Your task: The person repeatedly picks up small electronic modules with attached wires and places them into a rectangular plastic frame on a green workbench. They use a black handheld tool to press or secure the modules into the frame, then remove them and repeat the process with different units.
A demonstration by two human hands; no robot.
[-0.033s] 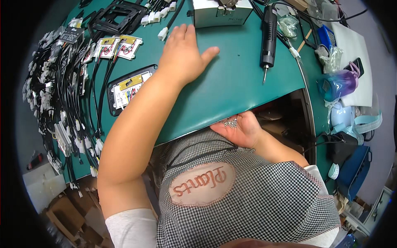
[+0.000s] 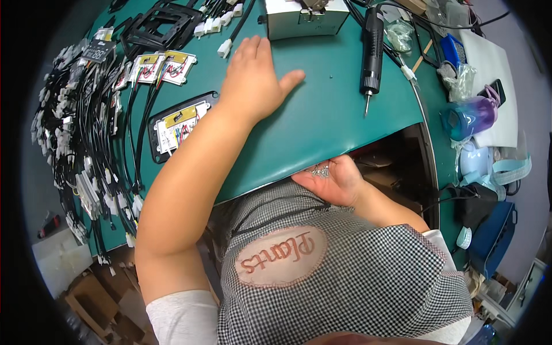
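My left hand (image 2: 253,77) lies flat on the green mat (image 2: 287,126), fingers stretched forward and thumb spread out to the right; nothing is in it. Just below the mat's front edge, my right hand (image 2: 340,185) is cupped palm up around several small silver screws (image 2: 319,171). A single tiny metal piece (image 2: 331,76) sits on the mat right of my left thumb. Beside my left forearm, and partly hidden by it, is a black housing (image 2: 155,141) with a white wired module (image 2: 183,118) inside. A black electric screwdriver (image 2: 372,54) points its bit toward me on the right.
Bundled black cables with white connectors (image 2: 86,132) cover the left side, near two white wired modules (image 2: 175,66). Black frames (image 2: 158,26) and a white box (image 2: 305,26) stand at the back. On the right are a purple-blue bottle (image 2: 471,118), plastic bags (image 2: 460,80) and a phone (image 2: 499,92).
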